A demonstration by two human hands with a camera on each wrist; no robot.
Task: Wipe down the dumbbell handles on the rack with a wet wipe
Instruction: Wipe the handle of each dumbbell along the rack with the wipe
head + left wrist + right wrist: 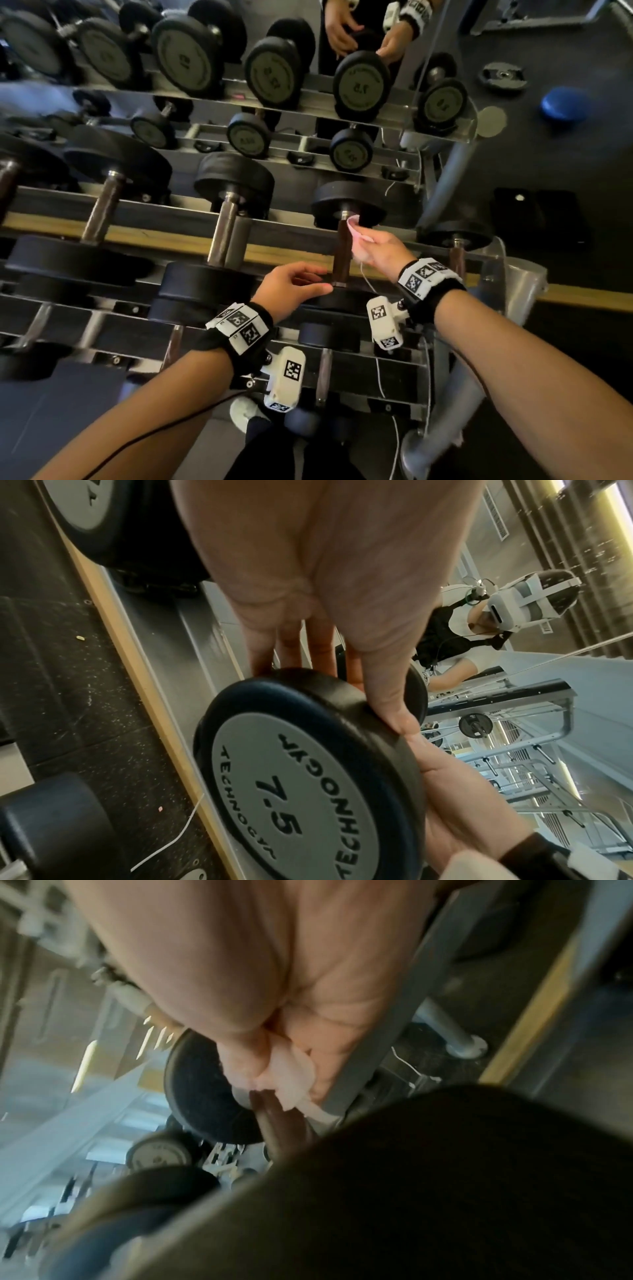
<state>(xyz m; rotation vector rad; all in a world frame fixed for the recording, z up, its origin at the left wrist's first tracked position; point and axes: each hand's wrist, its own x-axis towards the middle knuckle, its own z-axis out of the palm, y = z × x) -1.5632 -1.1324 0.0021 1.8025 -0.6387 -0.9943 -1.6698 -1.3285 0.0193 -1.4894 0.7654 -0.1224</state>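
Note:
On the rack's top tier a black dumbbell lies end-on to me, its dark brown handle point(342, 253) between two black heads. My right hand point(368, 245) grips a bunched white wet wipe point(356, 233) and presses it to the upper right side of that handle. In the blurred right wrist view the wet wipe point(291, 1074) fills my curled fingers, touching the handle point(274, 1123). My left hand point(320, 281) grips the rim of the near head point(346, 298). In the left wrist view that head point(308, 777) reads 7.5, with my thumb point(387, 696) on its edge and my fingers behind it.
More dumbbells lie to the left point(224, 226) and on a lower tier point(323, 370). A mirror behind the rack repeats them point(361, 85) and my hands. A grey rack upright point(445, 192) stands at the right. A blue disc point(565, 106) lies on the dark floor.

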